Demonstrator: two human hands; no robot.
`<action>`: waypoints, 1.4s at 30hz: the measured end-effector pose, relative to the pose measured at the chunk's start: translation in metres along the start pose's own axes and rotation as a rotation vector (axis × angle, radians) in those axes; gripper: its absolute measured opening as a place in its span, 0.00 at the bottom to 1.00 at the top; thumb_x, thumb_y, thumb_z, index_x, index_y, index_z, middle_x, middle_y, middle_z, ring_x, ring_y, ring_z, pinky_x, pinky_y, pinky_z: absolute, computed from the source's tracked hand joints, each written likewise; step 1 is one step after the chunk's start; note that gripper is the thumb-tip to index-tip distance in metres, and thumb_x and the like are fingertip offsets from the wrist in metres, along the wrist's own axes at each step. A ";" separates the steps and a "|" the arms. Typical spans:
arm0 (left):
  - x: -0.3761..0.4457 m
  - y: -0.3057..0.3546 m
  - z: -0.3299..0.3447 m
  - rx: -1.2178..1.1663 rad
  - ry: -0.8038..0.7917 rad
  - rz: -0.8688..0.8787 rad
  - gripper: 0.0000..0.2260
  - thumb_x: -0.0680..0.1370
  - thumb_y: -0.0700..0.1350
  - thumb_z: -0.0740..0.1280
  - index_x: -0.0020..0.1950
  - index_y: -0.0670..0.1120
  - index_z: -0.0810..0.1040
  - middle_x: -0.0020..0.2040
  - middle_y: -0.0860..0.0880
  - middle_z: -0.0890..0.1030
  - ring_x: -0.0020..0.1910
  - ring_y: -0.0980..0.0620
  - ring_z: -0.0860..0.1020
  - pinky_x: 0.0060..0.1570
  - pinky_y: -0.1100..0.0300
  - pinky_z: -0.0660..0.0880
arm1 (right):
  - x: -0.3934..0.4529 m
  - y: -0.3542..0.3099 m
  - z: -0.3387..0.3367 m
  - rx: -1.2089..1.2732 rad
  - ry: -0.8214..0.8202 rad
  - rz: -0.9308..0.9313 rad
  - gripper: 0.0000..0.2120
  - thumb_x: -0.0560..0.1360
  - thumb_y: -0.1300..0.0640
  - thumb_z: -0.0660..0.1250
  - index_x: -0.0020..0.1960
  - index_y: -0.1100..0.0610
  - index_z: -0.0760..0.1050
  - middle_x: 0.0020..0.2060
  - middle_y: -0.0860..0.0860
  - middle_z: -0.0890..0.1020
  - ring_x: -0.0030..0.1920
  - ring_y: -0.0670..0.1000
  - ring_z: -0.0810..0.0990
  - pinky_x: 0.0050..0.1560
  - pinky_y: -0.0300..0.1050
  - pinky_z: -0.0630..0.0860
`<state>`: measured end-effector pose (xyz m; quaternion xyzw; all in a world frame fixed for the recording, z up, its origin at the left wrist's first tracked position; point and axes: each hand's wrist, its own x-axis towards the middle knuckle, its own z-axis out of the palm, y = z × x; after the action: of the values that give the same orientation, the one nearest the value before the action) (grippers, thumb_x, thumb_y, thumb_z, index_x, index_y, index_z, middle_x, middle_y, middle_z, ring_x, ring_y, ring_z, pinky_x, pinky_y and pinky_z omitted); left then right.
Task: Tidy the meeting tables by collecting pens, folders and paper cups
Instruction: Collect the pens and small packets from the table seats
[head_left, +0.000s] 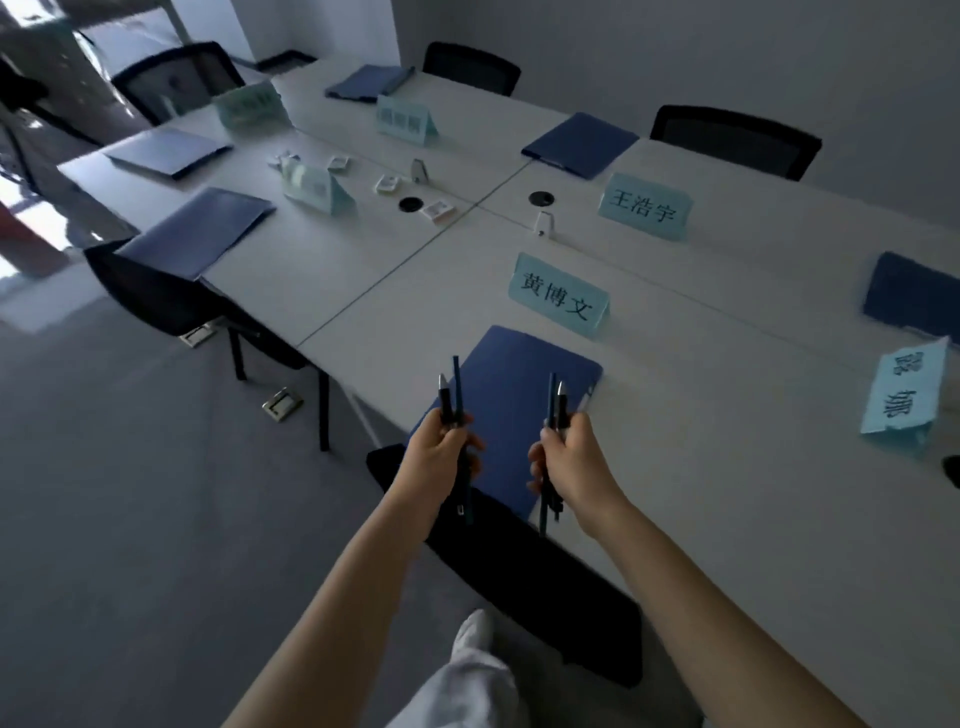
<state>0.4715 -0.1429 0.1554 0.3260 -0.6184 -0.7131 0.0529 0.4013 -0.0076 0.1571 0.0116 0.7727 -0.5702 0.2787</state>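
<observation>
Starting at the far left, you've got two blue folders (197, 228) lying flat at the seat spots along the white table (363, 291), one (169, 150) behind the other, both untouched. Further along there's a name card (317, 189) and some small white bits (439, 210) near the cable hole (too blurry to say what they are).

Your left hand (441, 457) is closed around a couple of pens (451, 400), tips pointing up, held over the table's near edge. Your right hand (574, 457) is doing the same with another pair of pens (555, 402). Splitting them between both fists looks like you grabbed from both sides as you went, but it leaves you no free fingers.

Right behind your hands sits the nearest folder (519, 395), flat at its seat in front of a name card (558, 299). I'd guess that's next, though you'd want to shift all the pens into one hand first. More folders wait across the table (579, 143) and at the far right edge (909, 296). No paper cups that I can spot anywhere.
</observation>
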 end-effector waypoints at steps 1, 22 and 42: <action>-0.011 -0.003 -0.013 -0.027 0.044 -0.008 0.07 0.82 0.35 0.56 0.49 0.41 0.71 0.37 0.42 0.76 0.29 0.46 0.72 0.33 0.55 0.69 | -0.007 0.003 0.013 0.004 -0.026 -0.005 0.05 0.82 0.60 0.54 0.55 0.60 0.64 0.37 0.54 0.74 0.31 0.50 0.72 0.33 0.46 0.76; 0.029 0.006 -0.338 -0.109 0.477 -0.083 0.08 0.78 0.33 0.56 0.44 0.40 0.74 0.32 0.45 0.72 0.26 0.51 0.68 0.25 0.60 0.66 | 0.031 -0.078 0.324 -0.031 -0.393 -0.014 0.06 0.80 0.57 0.61 0.45 0.56 0.73 0.29 0.49 0.68 0.26 0.46 0.65 0.26 0.41 0.64; 0.335 0.112 -0.347 -0.128 0.130 -0.239 0.06 0.81 0.39 0.59 0.47 0.41 0.75 0.33 0.44 0.74 0.26 0.48 0.70 0.28 0.57 0.69 | 0.278 -0.181 0.354 0.171 -0.075 0.128 0.06 0.77 0.64 0.57 0.46 0.58 0.72 0.28 0.50 0.68 0.25 0.48 0.65 0.25 0.40 0.62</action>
<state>0.3568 -0.6226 0.1164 0.4385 -0.5238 -0.7298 0.0282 0.2540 -0.4689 0.1236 0.0633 0.7079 -0.6151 0.3414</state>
